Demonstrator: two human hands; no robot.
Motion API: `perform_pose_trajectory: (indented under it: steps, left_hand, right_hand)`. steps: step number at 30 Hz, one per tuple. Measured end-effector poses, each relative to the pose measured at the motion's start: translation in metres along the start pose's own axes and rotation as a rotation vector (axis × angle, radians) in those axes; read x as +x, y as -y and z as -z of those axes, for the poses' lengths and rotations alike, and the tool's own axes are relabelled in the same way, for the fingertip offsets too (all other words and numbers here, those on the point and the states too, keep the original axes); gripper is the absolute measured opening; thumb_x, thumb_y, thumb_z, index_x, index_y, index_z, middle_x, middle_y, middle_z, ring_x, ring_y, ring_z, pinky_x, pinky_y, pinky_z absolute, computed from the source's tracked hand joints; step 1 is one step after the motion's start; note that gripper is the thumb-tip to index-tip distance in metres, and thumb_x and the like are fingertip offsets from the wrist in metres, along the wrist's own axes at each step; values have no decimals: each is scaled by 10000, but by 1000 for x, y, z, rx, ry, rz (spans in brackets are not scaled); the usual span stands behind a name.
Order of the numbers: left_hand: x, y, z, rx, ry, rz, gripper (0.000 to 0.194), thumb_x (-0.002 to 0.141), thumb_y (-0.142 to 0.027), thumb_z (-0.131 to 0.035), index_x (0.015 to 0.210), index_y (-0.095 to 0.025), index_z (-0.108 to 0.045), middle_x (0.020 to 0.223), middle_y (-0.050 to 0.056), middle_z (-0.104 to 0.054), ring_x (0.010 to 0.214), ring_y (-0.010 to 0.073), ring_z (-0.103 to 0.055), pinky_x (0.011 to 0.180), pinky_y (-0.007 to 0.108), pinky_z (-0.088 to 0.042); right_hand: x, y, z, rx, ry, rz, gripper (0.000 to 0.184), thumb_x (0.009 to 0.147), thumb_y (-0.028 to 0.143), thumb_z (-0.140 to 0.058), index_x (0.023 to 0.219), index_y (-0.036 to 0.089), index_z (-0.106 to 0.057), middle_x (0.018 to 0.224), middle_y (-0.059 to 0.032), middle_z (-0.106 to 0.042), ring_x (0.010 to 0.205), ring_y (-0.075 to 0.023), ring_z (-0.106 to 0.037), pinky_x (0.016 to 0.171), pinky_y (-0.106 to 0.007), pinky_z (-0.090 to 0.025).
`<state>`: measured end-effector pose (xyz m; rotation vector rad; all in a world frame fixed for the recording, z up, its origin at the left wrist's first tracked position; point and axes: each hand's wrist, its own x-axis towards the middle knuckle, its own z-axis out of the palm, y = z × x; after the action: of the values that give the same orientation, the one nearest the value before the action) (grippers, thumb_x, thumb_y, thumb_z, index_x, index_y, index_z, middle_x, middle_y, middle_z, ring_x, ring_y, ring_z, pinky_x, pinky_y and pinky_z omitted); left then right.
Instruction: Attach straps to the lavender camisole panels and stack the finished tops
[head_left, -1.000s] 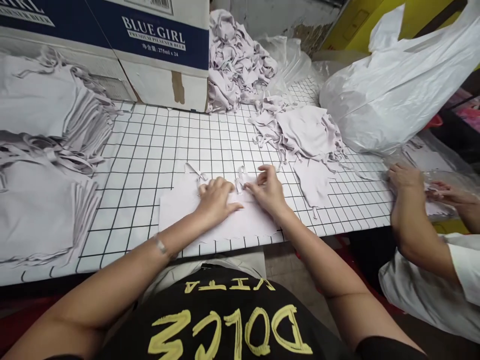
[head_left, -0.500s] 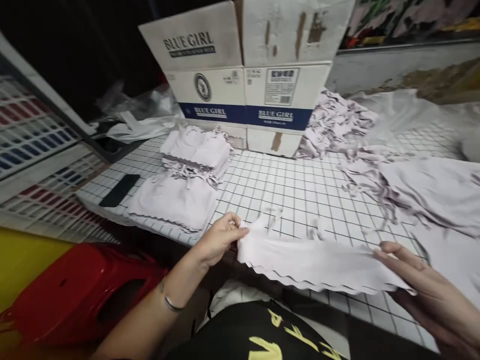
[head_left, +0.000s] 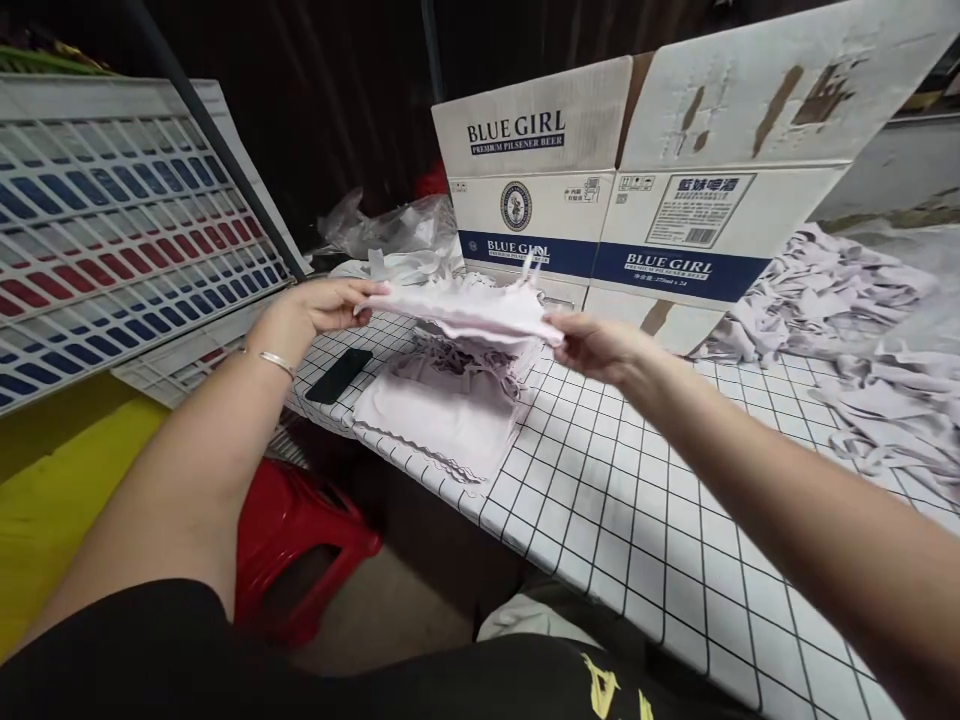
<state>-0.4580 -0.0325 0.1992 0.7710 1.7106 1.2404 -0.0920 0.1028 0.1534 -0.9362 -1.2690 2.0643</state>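
From my end of the head cam it's a white table [head_left: 641, 505] with a black grid, beer carton [head_left: 679, 200] standing at the back, flaps up. A heap of pale fabric [head_left: 832, 285] sits crumpled to its right. Over left there's a slatted rack [head_left: 124, 215], a dark flat slab [head_left: 340, 376] near the table edge, and a red stool [head_left: 300, 520] below. I've got the left hand [head_left: 322, 305] pinching one end of a pale cloth piece [head_left: 457, 305] and the right hand [head_left: 592, 345] pinching the other, so it's stretched over the far part of the stacked pieces [head_left: 442, 410]; can't tell if it's touching them. Half a second ago it was off to their right, by the front edge; my view's swung left since.
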Motion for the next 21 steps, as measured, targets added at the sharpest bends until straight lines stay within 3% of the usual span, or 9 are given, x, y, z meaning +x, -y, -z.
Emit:
perform_pose_trajectory:
  steps: [3,6,8,11,13,15,18,19,21]
  left_hand:
    - [7,60,18,68,11,166,428,550,60,-702,932,-131,-726,869,76,-675,615,105,-589,505,181,-521]
    - [7,116,25,126,30,284,470,484,-26,-772,938,-133,-716,812,50,-667,626,122,-606,511,184,-507]
    - [5,139,30,181,34,290,520,458,-91,-795,967,-144,-701,784,21,-649,598,113,-591,489,179,-470]
    - [5,152,36,295,-4,227,580,447,-151,-803,1008,-166,-657,733,-25,-598,548,92,-542,460,172,-401]
    - [10,153,33,391,-98,191,608,458,-202,-825,1029,-171,-615,725,-33,-587,564,102,-541,481,182,-398]
    - [17,152,23,465,-214,152,578,492,-274,-848,1000,-156,-600,743,-17,-605,615,122,-561,527,197,-414]
    - [25,150,2,496,-305,88,411,559,-330,-846,821,-129,-603,681,-11,-598,618,123,-543,550,203,-397]
    - [26,148,-4,497,-311,82,375,573,-333,-845,761,-128,-593,631,-19,-578,595,121,-529,540,207,-384]
    - [20,142,-12,496,-313,89,362,591,-348,-847,696,-129,-578,562,-25,-549,569,131,-524,526,222,-375]
  right_hand:
    - [4,-61,-20,-13,54,-188,70,877,61,-582,875,102,-639,658,-30,-648,450,-61,-560,442,-150,-536]
    - [-2,-120,-26,-61,68,-311,68,877,93,-582,906,107,-642,621,-30,-642,447,-78,-574,463,-182,-549]
    - [-8,-144,-26,-118,64,-335,61,876,131,-593,919,115,-634,570,-15,-618,453,-86,-577,485,-192,-542]
    - [-18,-154,-23,-330,117,-308,103,878,198,-601,958,136,-616,562,-17,-614,489,-113,-590,514,-224,-516]
    - [-23,-152,-22,-662,124,-146,183,846,273,-647,981,151,-627,654,-52,-656,594,-166,-631,594,-294,-526]
    - [-26,-150,-24,-1042,108,216,305,834,377,-657,1054,167,-648,884,-120,-701,834,-254,-661,782,-417,-518]
    - [-12,-151,-31,-1368,297,792,523,883,532,-544,1321,246,-560,1401,-142,-514,1304,-357,-435,1086,-565,-272]
    - [-2,-152,-33,-1416,402,864,567,899,561,-499,1387,273,-503,1497,-114,-409,1387,-359,-326,1129,-573,-185]
    - [25,-155,-37,-1484,528,816,609,924,588,-420,1453,285,-419,1574,-76,-263,1453,-347,-186,1161,-564,-92]
